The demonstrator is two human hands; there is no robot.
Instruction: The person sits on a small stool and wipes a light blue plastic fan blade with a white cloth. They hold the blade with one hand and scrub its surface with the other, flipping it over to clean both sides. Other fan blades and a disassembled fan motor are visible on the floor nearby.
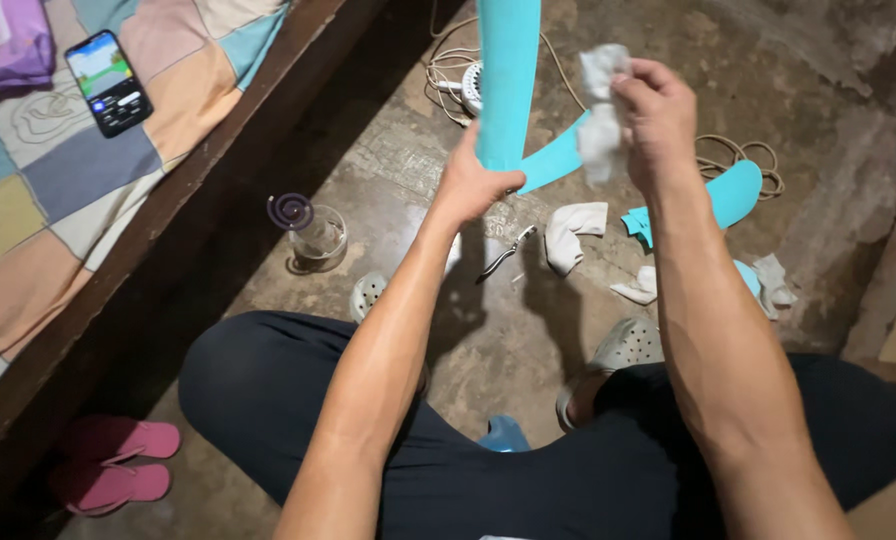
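My left hand [473, 180] grips the hub of a turquoise fan blade piece [508, 80], held up in front of me with one blade rising out of the top of the view and another [553, 160] slanting right. My right hand [653, 115] clutches a crumpled white tissue [600, 125] pressed against the slanting blade. Both arms reach forward over my knees as I sit on the concrete floor [498, 330].
On the floor lie pliers [503, 252], white rags [573, 232], more turquoise fan parts [733, 195], coiled cords [738, 155] and a glass with a purple coil [308, 230]. A patchwork bed with a phone [108, 82] is at left; pink slippers [113, 465] sit below it.
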